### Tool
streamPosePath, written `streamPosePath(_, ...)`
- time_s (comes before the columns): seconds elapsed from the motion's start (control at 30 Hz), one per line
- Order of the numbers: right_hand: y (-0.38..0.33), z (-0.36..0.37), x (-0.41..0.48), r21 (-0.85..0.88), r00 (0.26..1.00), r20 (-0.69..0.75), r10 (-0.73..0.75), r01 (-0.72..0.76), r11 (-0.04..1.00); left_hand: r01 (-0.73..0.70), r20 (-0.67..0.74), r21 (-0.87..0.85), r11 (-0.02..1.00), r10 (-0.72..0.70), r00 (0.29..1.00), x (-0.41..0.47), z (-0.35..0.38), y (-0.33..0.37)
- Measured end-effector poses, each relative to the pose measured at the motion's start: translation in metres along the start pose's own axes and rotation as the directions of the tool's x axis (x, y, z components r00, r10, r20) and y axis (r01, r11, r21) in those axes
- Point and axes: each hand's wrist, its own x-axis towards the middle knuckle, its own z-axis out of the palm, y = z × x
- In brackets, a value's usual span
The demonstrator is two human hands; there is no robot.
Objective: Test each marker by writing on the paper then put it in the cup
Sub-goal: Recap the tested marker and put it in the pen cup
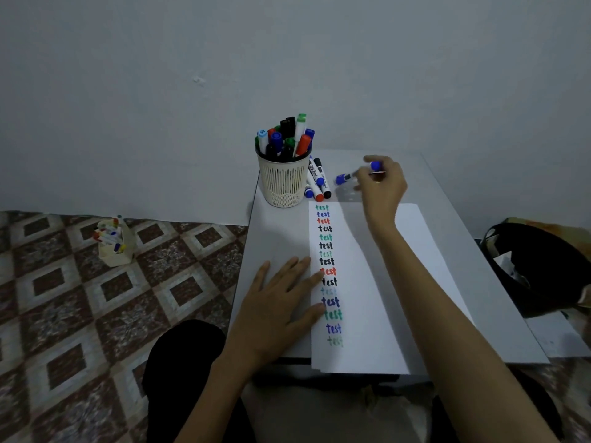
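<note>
A cream mesh cup (283,182) stands at the far left of the small grey table (463,251), filled with several markers (286,135). Three loose markers (316,182) lie beside it on the right. A white paper (383,282) carries a column of coloured "test" words. My left hand (281,302) lies flat on the table, with its fingertips on the paper's left edge. My right hand (382,183) is beyond the paper and holds a blue marker (343,178); a blue end shows at the fingers.
On the patterned floor to the left stands a small box of markers (113,239). A dark bag (543,270) sits to the right of the table. A plain wall rises just behind the table. My knees are under the table's near edge.
</note>
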Motion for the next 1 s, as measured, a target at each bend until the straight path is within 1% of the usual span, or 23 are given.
streamPosePath(0.03,-0.009,-0.007,-0.005,0.16,0.997,-0.033,0.075,-0.068,0.985,0.001,-0.008,-0.007,1.0,-0.001,1.0,0.0,0.0,0.0)
streamPosePath(0.07,-0.017,-0.015,-0.011,0.279,0.99,-0.04,0.135,-0.119,0.953,0.003,-0.026,-0.033,0.999,-0.004,1.0,0.0,-0.001,0.001)
streamPosePath(0.1,-0.025,-0.024,-0.018,0.344,0.985,-0.024,0.172,-0.153,0.926,0.01,-0.053,-0.088,0.996,-0.015,0.998,-0.001,-0.002,0.003)
streamPosePath(0.13,-0.034,-0.034,-0.029,0.378,0.982,0.02,0.186,-0.179,0.908,0.025,-0.086,-0.169,0.985,-0.04,0.995,-0.001,-0.004,0.004)
streamPosePath(0.2,-0.045,-0.052,-0.056,0.399,0.965,0.197,0.173,-0.24,0.885,0.073,-0.129,-0.38,0.922,-0.131,0.983,-0.001,-0.008,0.006)
streamPosePath(0.27,-0.051,-0.063,-0.087,0.329,0.9,0.407,0.156,-0.304,0.894,0.082,-0.14,-0.554,0.829,-0.19,0.972,-0.001,-0.011,0.006)
streamPosePath(0.3,-0.054,-0.066,-0.103,0.298,0.86,0.486,0.155,-0.33,0.896,0.07,-0.144,-0.597,0.799,-0.193,0.971,-0.001,-0.012,0.007)
streamPosePath(0.37,-0.058,-0.068,-0.128,0.298,0.811,0.564,0.156,-0.376,0.877,0.027,-0.154,-0.605,0.796,-0.15,0.977,-0.003,-0.016,0.011)
streamPosePath(0.47,-0.06,-0.068,-0.153,0.297,0.773,0.61,0.175,-0.428,0.854,-0.06,-0.197,-0.572,0.818,-0.066,0.978,-0.006,-0.018,0.015)
streamPosePath(0.53,-0.057,-0.067,-0.163,0.244,0.75,0.637,0.178,-0.415,0.876,-0.095,-0.199,-0.567,0.818,-0.024,0.98,-0.008,-0.019,0.015)
streamPosePath(0.6,-0.054,-0.068,-0.166,0.192,0.76,0.63,0.159,-0.35,0.917,-0.091,-0.144,-0.559,0.824,0.012,0.99,-0.011,-0.02,0.017)
streamPosePath(0.67,-0.055,-0.071,-0.165,0.191,0.764,0.63,0.137,-0.324,0.927,-0.083,-0.12,-0.546,0.833,0.02,0.993,-0.013,-0.02,0.021)
streamPosePath(0.77,-0.064,-0.078,-0.162,0.242,0.735,0.665,0.129,-0.376,0.895,-0.12,-0.185,-0.551,0.826,0.019,0.983,-0.015,-0.022,0.029)
streamPosePath(0.87,-0.068,-0.084,-0.16,0.27,0.722,0.679,0.129,-0.41,0.871,-0.135,-0.216,-0.62,0.773,-0.003,0.976,-0.014,-0.024,0.037)
streamPosePath(1.0,-0.069,-0.092,-0.16,0.28,0.722,0.671,0.169,-0.458,0.844,-0.13,-0.209,-0.676,0.725,-0.019,0.978,-0.013,-0.024,0.049)
